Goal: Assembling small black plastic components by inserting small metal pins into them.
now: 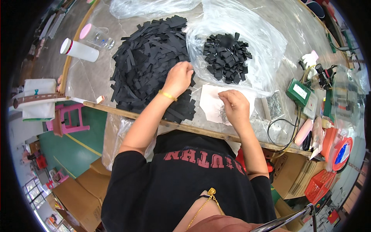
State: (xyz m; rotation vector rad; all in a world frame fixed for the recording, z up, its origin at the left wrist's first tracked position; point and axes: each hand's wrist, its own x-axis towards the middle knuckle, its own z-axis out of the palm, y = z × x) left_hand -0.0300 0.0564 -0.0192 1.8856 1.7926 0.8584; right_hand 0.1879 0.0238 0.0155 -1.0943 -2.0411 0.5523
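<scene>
A large heap of flat black strips (pixel 148 58) covers the left half of the table. My left hand (pixel 177 80) is at the heap's right edge, its fingers curled together; whatever they may hold is hidden. To its right, my right hand (pixel 235 107) is above a white sheet of paper (pixel 208 101), thumb and fingertips pinched; anything between them is too small to make out. Small thin metal pieces (pixel 222 114) lie on the paper beside that hand. Beyond the paper, folded black pieces (pixel 227 58) are piled on a clear plastic bag (pixel 262 42).
A shallow box of thin metal pieces (pixel 275 109) stands right of the paper. Farther right are a green box (pixel 298 92) with a black cable (pixel 284 120) and a red container (pixel 335 150). A white bottle (pixel 82 51) and a clear pink-lidded cup (pixel 96 35) are at far left.
</scene>
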